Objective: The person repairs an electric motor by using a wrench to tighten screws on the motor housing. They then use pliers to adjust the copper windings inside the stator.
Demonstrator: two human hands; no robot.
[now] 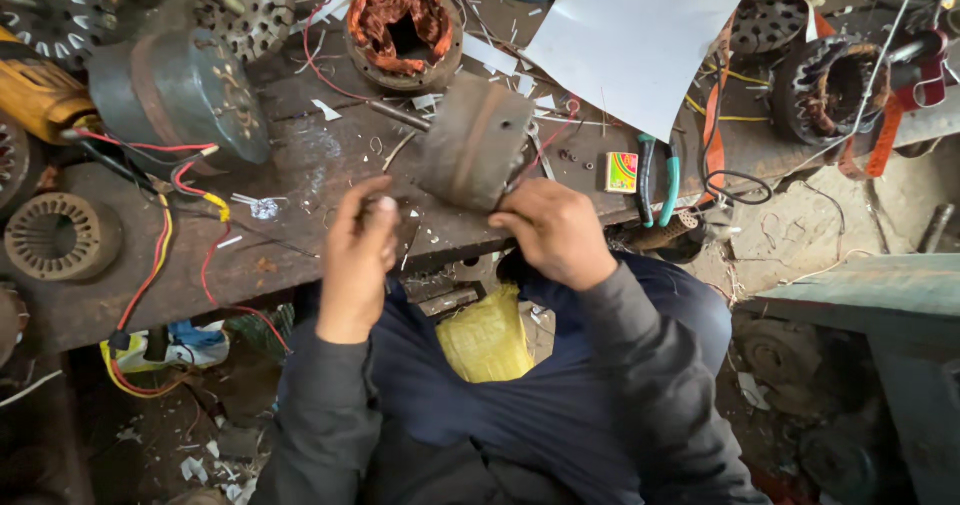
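Observation:
A grey, rust-banded motor stator stands tilted on the dark wooden workbench, with a thin shaft sticking out to its left. My right hand grips its lower right edge. My left hand is raised just left of it, fingers curled; I cannot tell if it pinches anything. A yellow bag lies in my lap.
A large grey motor with red and yellow wires sits at left. A copper-wound stator stands behind. A white sheet, green-handled pliers, a small colourful box and another wound stator lie at right. A laminated core rests far left.

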